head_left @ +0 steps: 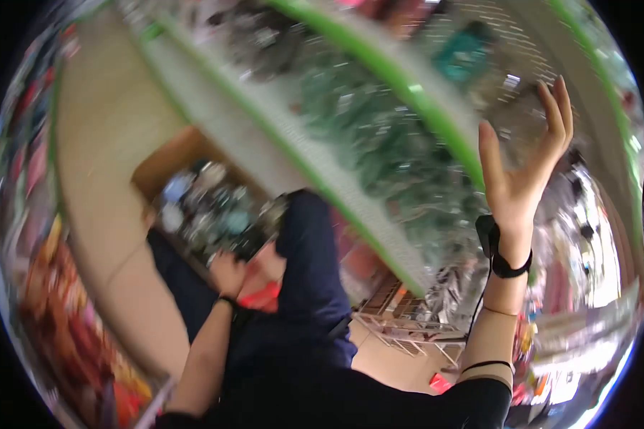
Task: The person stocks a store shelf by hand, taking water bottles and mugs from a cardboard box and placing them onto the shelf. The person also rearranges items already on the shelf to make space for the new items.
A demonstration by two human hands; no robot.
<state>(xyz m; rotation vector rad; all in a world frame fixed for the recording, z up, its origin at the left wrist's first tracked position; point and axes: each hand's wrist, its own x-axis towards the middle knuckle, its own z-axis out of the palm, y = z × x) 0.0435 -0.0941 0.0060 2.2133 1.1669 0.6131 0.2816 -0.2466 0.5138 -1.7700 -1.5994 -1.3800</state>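
My right hand (526, 168) is raised at the right, beside the shelves, with its fingers apart and nothing in it. Low at centre left, my left hand (229, 274) rests at the near edge of an open cardboard box (166, 159). Its fingers are blurred, and whether they hold anything cannot be made out. Inside the box lie several plastic-wrapped items (207, 204), some clear, some bluish, some dark. A red and pink item (260, 289) lies just right of my left hand, by my knee.
White shelves with green edges (426, 107) cross the view diagonally, holding several green wrapped packs (379, 150) and a teal item (461, 56). A wire rack (408, 325) stands below them. Colourful goods (71, 322) line the left side. A red object (440, 383) lies on the floor.
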